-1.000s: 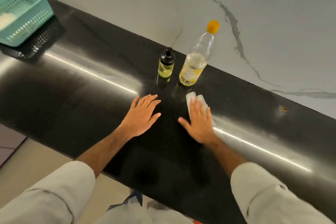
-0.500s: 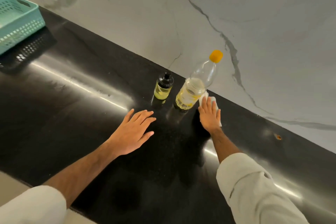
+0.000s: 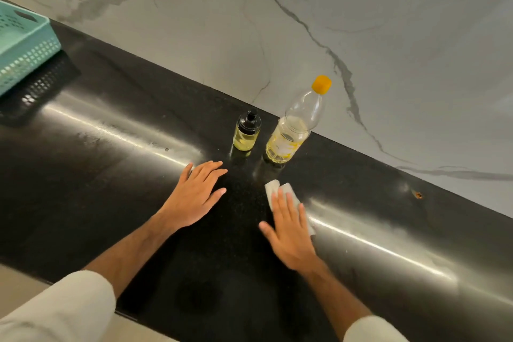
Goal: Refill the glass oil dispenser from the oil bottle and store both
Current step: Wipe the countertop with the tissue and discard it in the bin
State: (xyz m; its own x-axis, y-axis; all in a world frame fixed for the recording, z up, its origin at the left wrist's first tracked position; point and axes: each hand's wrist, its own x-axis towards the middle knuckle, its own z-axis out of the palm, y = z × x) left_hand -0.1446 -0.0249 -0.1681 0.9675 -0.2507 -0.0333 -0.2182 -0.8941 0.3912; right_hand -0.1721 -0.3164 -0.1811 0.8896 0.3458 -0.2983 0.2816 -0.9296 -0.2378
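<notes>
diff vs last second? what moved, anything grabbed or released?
The right hand slid the white cloth up beside the oil bottle, then pulled it back toward the person; it lies flat on the cloth, wiping the black counter. Nothing grabbed or released. The left hand stayed flat on the counter; the bottle and glass oil dispenser stayed upright and capped.
</notes>
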